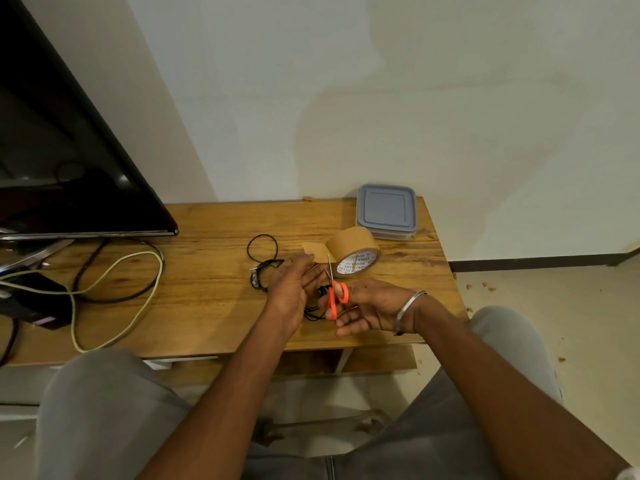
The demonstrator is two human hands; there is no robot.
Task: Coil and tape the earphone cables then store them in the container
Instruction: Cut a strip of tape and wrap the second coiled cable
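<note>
A roll of brown tape [353,250] lies on the wooden table [207,299], with a pulled-out strip [313,249] stretching left from it. My left hand [294,289] reaches to the strip's end, fingertips touching it. My right hand [367,306] holds orange-handled scissors [335,294], blades pointing up at the strip beside the roll. Black earphone cables lie loose: one loop [262,247] to the far left of the hands, a bundle [315,310] partly hidden under my hands. The grey lidded container [386,211] sits shut at the table's back right corner.
A dark monitor [69,150] fills the left side. Below it, a pale green cable [114,299] and black cables sprawl over the table's left half, next to a dark box [31,303]. The table's right edge drops to a tiled floor with scattered crumbs.
</note>
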